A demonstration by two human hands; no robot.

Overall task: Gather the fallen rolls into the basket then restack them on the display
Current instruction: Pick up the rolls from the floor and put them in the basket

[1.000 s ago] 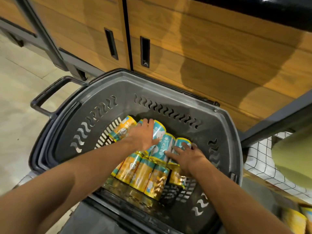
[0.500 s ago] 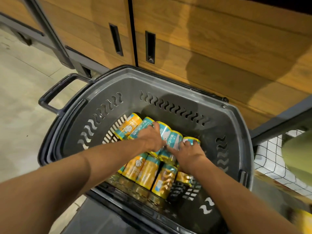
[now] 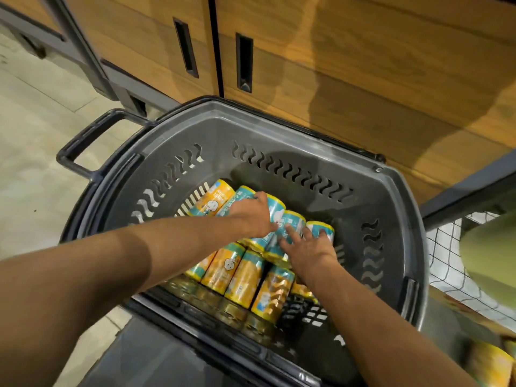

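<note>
Cylindrical rolls wrapped in glossy yellow and teal film are seen lying on their sides in two rough rows on the slotted bottom of a dark grey moulded plastic basket. The far row is tilted, its near ends resting on the near row. The left hand is laid on the far row, its fingers curled over one of the rolls. The right hand is set just beside it, its fingers spread fairly wide and pressed on the teal ends of two rolls. The basket's smooth walls are pierced by wavy slots, and a looped black handle is carried at its left end. Behind the basket, wood-grain cabinet doors with dark vertical slot pulls are seen. Pale matt floor tiles lie to the left, and a white wire grid to the right.
</note>
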